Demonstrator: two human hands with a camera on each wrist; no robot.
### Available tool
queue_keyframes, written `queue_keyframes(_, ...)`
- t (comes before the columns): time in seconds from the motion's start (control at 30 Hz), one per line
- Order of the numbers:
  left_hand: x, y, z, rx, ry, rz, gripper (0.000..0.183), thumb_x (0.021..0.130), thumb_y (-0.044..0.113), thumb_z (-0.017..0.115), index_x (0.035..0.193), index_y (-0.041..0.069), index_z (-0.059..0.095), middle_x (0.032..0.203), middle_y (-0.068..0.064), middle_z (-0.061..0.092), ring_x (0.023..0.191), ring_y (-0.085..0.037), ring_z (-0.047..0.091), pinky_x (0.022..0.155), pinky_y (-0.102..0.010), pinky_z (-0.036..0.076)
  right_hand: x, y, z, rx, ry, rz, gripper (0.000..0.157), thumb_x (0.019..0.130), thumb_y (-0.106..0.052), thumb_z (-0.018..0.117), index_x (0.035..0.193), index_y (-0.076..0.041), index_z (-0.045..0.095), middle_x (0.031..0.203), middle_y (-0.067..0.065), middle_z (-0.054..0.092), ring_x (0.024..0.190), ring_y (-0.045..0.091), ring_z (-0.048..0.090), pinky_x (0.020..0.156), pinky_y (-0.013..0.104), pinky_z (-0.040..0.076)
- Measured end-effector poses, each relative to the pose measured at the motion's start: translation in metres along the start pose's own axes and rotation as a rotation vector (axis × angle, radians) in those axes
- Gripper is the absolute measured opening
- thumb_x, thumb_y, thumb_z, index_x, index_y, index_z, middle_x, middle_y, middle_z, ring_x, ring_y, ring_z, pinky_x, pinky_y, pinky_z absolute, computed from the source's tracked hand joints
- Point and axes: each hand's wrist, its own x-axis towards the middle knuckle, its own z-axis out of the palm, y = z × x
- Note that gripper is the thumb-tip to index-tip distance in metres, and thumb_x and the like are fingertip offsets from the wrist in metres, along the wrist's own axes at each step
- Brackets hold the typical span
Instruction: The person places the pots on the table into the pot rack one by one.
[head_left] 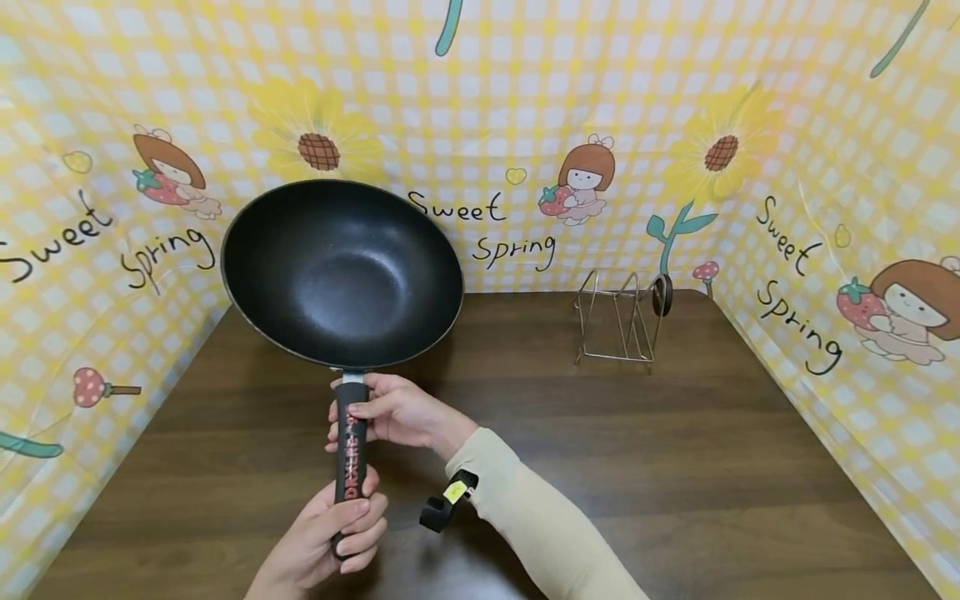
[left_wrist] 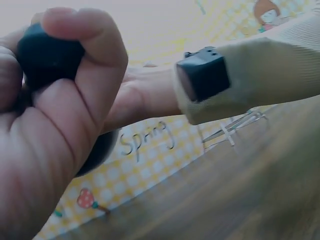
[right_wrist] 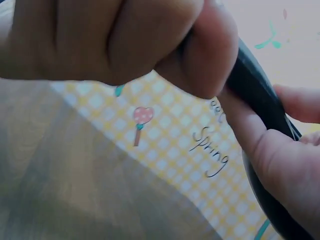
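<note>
A black wok (head_left: 345, 283) is held up above the wooden table, its hollow inner side facing the head camera. My left hand (head_left: 322, 529) grips the lower part of its black handle (head_left: 351, 450), which bears red lettering. In the left wrist view, curled fingers of the left hand (left_wrist: 65, 110) wrap the handle's end (left_wrist: 50, 55). Higher up, close to the metal joint, my right hand (head_left: 408, 421) holds the handle with the thumb on top and fingers behind. The right wrist view shows part of the dark handle (right_wrist: 255, 90) between both hands.
A wire rack (head_left: 618, 321) stands at the back right of the table (head_left: 675, 458), with a black round piece (head_left: 662, 296) at its side. Yellow checked cloth (head_left: 480, 100) walls the table at the back and sides. A black wrist camera (head_left: 450, 500) juts from the right sleeve.
</note>
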Motion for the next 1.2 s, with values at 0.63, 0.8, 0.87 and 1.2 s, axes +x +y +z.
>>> queue_keyframes(0.63,0.025,-0.008,0.009,0.334,0.278,-0.202,0.019,0.105,-0.002,0.032,0.113,0.012,0.041,0.077,0.004,0.047,0.063,-0.006,0.042,0.054,-0.020,0.040,-0.028,-0.021,-0.007,0.060,0.102,-0.013,0.037,0.093,0.011,0.039,0.127,-0.004,0.039,0.086,0.006,0.058,0.070,0.018,0.060,0.071,0.037,0.058)
queue_keyframes(0.8,0.029,-0.010,0.012,0.415,0.361,-0.289,0.011,0.104,0.001,0.039,0.108,0.010,0.040,0.074,0.005,0.047,0.061,-0.005,0.045,0.054,-0.018,0.044,-0.030,-0.015,-0.011,0.044,0.143,-0.011,0.036,0.091,0.016,0.042,0.119,-0.005,0.039,0.080,0.005,0.055,0.064,0.016,0.056,0.065,0.031,0.056)
queue_keyframes(0.87,0.031,-0.011,0.013,0.443,0.383,-0.322,0.008,0.104,0.002,0.041,0.107,0.009,0.039,0.074,0.004,0.046,0.060,-0.005,0.045,0.053,-0.019,0.044,-0.031,-0.013,-0.013,0.051,0.155,-0.010,0.034,0.091,0.017,0.042,0.115,-0.008,0.039,0.079,0.005,0.053,0.061,0.016,0.055,0.063,0.030,0.055)
queue_keyframes(1.2,0.041,-0.012,0.012,0.518,0.424,-0.417,0.011,0.103,0.004,0.047,0.104,0.004,0.036,0.072,0.001,0.043,0.059,-0.007,0.046,0.053,-0.020,0.045,-0.036,-0.003,-0.030,0.142,0.149,-0.067,0.037,0.089,0.019,0.037,0.108,-0.013,0.041,0.072,0.003,0.053,0.057,0.014,0.051,0.059,0.028,0.049)
